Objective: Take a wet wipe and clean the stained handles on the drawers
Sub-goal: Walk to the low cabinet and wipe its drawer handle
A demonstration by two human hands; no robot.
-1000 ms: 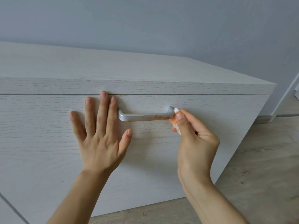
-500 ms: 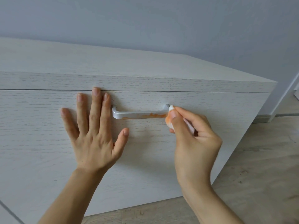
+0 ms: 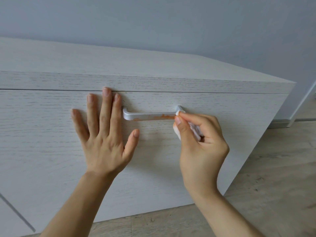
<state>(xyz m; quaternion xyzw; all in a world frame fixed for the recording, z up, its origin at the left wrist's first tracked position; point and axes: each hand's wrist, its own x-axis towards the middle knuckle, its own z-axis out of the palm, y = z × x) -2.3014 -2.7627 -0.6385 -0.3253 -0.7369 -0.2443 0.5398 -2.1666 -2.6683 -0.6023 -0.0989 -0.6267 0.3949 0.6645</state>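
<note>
Since a second ago the right hand (image 3: 203, 142) has stayed at the right end of the handle (image 3: 148, 115), its fingertips shifting only slightly there; the left hand (image 3: 104, 134) has kept flat on the drawer front (image 3: 51, 142). No brand, label or writing can be read anywhere. Right grip: thumb and forefinger pinch a folded white wet wipe (image 3: 177, 130), its tip touching the handle's right corner, the wipe tinged orange near the thumb; left grip: wide, fingers straight and spread, pressing the panel just left of the handle. At centre frame the handle is a brushed silvery bar with squared bends, orange stain smeared along its lower front edge towards the right. Drawer front and cabinet top (image 3: 119, 62) are pale, whitewashed wood grain; a plain grey-blue wall (image 3: 153, 23) fills the upper frame; light wood-look floor (image 3: 273, 185) lies lower right, with a white skirting board (image 3: 282, 123) at the right edge.
</note>
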